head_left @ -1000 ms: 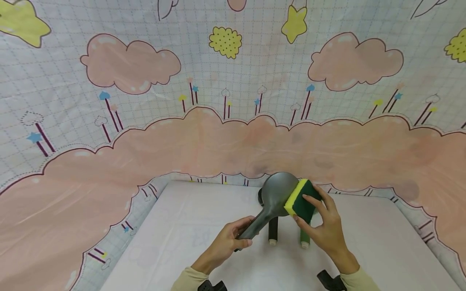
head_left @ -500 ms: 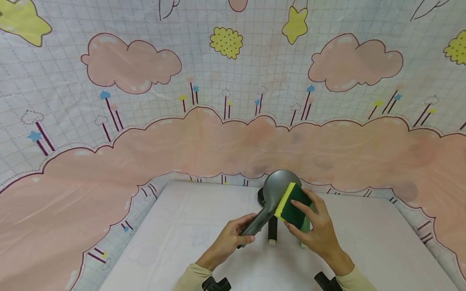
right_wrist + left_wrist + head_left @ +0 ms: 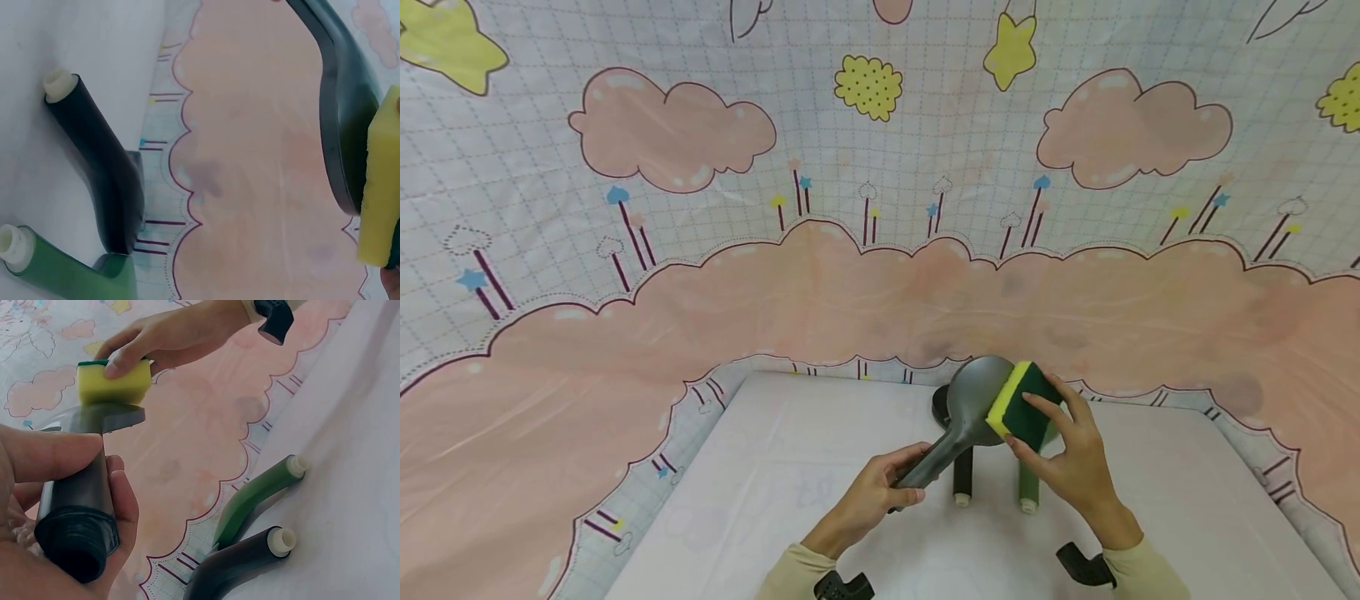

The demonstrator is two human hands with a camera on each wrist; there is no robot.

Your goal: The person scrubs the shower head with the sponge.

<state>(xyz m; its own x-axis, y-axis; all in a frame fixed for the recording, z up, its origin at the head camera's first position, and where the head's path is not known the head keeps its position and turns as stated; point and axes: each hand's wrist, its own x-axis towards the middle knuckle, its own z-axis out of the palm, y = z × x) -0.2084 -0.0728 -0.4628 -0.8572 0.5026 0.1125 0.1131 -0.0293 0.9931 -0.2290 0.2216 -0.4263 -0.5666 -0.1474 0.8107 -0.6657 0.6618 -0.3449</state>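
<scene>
My left hand (image 3: 867, 502) grips a dark grey shower head (image 3: 976, 392) by its handle, holding it tilted above the table. In the left wrist view, the open threaded end of the handle (image 3: 75, 550) points toward the camera. My right hand (image 3: 1081, 467) pinches a yellow and green sponge (image 3: 1032, 410) between thumb and fingers. The yellow side of the sponge (image 3: 380, 187) lies against the rounded back of the shower head's round part, near its right edge. The green scouring side faces my right palm.
On the white table (image 3: 775, 483) lie a black shower head (image 3: 962, 482) and a green shower head (image 3: 1028, 490), both behind the held one, with pale threaded ends toward me. A patterned cloth (image 3: 880, 308) with clouds and stars rises behind the table.
The sponge slid down and left over the back of the shower head, then returned up and right to its right edge. My left hand kept its grip and shifted only slightly.
</scene>
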